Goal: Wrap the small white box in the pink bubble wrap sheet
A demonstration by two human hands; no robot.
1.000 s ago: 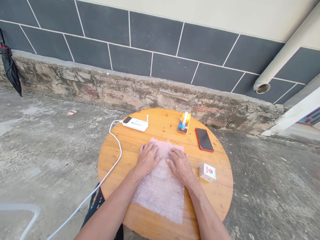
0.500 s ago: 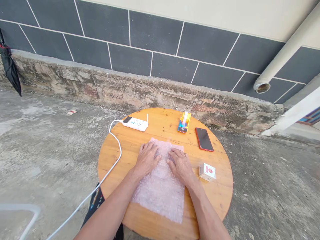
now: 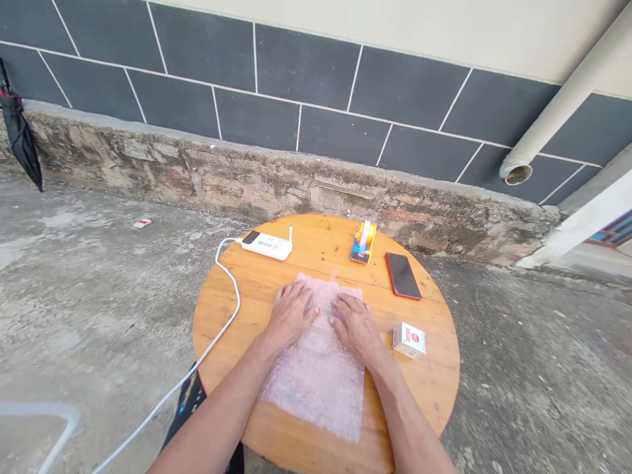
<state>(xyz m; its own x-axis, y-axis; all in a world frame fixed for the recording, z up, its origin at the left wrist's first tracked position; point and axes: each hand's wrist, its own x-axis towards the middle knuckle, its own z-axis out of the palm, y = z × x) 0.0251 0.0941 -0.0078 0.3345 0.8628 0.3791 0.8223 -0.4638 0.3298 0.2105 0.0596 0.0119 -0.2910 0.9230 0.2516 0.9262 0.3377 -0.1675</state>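
Note:
A pinkish sheet of bubble wrap [image 3: 320,388] lies spread on the round wooden table [image 3: 217,355]. My left hand [image 3: 291,311] rests flat on its upper left part, fingers stretched out and pointing away from me. On the upper right part lies my right hand [image 3: 356,326], also flat with its fingers extended. A strip of the wrap shows between the two thumbs. To the right of my right hand stands a small white box [image 3: 409,340] with a red round mark.
A tape dispenser [image 3: 363,242] and a red-edged phone [image 3: 403,275] sit on the table's far right. At the far left lies a white device [image 3: 267,244] with a white cable [image 3: 232,283] running off the table. Behind is a stone ledge [image 3: 276,181]; an umbrella [image 3: 22,135] leans at left.

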